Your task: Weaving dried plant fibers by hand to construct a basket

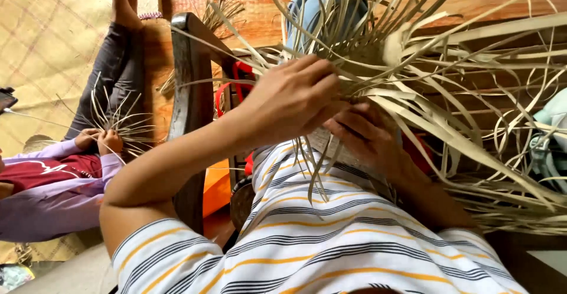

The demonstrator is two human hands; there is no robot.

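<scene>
Between both hands (331, 111), woven straw piece (378, 57)

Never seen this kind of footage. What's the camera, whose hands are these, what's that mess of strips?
There is one picture, taken by a camera worn on a person's head and looking down their striped shirt at their own bare hands; no machine is involved. The left hand lies over a part-woven piece of pale flat strips, fingers curled on the woven middle. The right hand holds it from underneath, mostly hidden. Loose strip ends fan out in every direction. Beside them stands a dark wooden chair frame. On the far left a second person in a purple sleeve sits on a woven floor mat, their hands on a smaller bundle of strips.
</scene>
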